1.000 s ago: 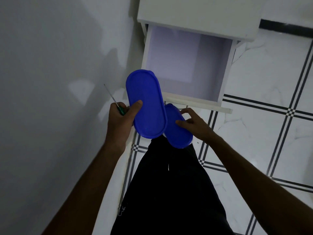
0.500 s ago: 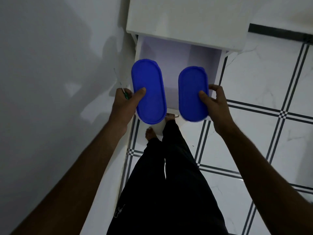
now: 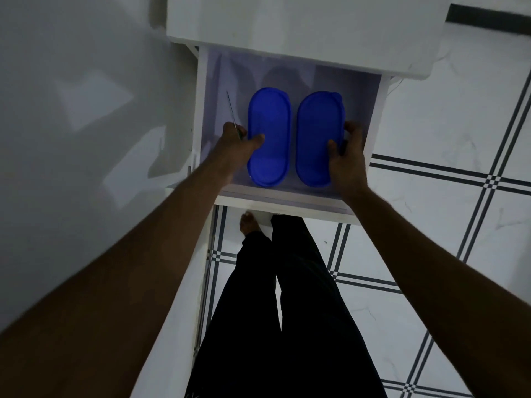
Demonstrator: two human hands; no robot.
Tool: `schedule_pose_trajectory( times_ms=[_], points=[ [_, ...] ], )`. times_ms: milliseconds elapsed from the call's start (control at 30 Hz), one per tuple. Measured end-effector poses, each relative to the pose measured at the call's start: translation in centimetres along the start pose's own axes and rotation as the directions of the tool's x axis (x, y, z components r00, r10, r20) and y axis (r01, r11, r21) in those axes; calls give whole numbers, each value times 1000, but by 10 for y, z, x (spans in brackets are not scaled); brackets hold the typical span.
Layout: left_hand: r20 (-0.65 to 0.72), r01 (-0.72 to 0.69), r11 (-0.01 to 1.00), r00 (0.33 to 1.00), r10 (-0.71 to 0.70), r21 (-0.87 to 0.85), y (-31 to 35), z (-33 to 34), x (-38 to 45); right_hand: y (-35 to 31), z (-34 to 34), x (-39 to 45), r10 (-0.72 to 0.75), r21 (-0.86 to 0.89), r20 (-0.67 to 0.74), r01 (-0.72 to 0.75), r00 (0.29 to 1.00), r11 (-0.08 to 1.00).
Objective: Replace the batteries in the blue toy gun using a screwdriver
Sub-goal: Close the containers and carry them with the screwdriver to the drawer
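Observation:
Two blue oval lidded boxes lie side by side inside an open white drawer [image 3: 284,201]. My left hand [image 3: 240,147] grips the left blue box [image 3: 270,133], thumb on its lid, and also holds a thin screwdriver [image 3: 232,113] with a green handle, its shaft pointing away from me. My right hand [image 3: 346,156] grips the right blue box [image 3: 316,136] from its right side. Whether the boxes rest on the drawer floor cannot be told. No blue toy gun or batteries are in view.
The drawer belongs to a white cabinet [image 3: 301,27] standing against a white wall [image 3: 71,110] on the left. Below are my dark trousers [image 3: 281,311] and a bare foot [image 3: 248,224] on a white tiled floor [image 3: 445,124] with dark grid lines.
Both hands moved forward and down, carrying the two blue boxes from above the drawer's front edge into the drawer. The boxes now sit closer together.

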State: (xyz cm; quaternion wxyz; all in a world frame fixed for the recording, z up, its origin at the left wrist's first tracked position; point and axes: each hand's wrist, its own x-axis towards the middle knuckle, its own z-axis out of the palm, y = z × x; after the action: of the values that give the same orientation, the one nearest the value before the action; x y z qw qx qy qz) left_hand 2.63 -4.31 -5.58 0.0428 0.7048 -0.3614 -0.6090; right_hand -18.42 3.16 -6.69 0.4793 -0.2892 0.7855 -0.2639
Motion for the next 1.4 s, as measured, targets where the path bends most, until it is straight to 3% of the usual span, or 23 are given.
schedule_pose_trajectory(
  times_ms=[167,300,433,500,567,667,700,767,833,933,1067,1167,1267,1400],
  points=[
    [-6,10,999,1000,-10,47,2,11,8,1,-7,-4,-24,-16,-1,24,1000,1000],
    [-73,23,1000,997,-24,-10,6,14,12,-10,-12,-33,-148,-41,-57,145,987,989],
    [-207,55,984,978,-20,168,10,11,6,-15,-11,-91,-171,53,121,166,978,985],
    [-241,86,953,970,-14,291,11,6,7,-9,-6,-121,-55,184,245,9,968,983],
    [-247,112,917,969,-15,383,14,-1,11,-1,1,-145,176,279,410,-307,895,910],
    [-210,125,810,978,-2,573,18,-8,13,21,14,-158,467,248,636,-735,615,631],
    [-198,97,754,979,44,650,20,-9,13,27,18,-157,506,269,659,-803,557,532],
    [-165,29,637,974,155,771,23,-11,13,35,26,-153,542,389,658,-852,523,350],
    [-135,-2,570,971,199,822,25,-12,14,35,31,-146,547,528,632,-821,550,216],
    [-122,-19,517,964,238,856,28,-15,14,25,35,-135,478,638,588,-737,652,221],
    [-109,-97,510,927,359,855,25,-26,-4,18,41,-129,411,723,558,-665,721,186],
    [-121,-238,579,850,512,780,17,-41,-23,19,47,-122,375,744,514,-618,772,253],
    [-173,-408,683,770,614,605,9,-46,-53,15,46,-104,319,770,511,-590,798,243],
    [-187,-459,777,796,575,431,-6,-40,-96,0,40,-68,310,761,482,-567,819,316]
  ],
)
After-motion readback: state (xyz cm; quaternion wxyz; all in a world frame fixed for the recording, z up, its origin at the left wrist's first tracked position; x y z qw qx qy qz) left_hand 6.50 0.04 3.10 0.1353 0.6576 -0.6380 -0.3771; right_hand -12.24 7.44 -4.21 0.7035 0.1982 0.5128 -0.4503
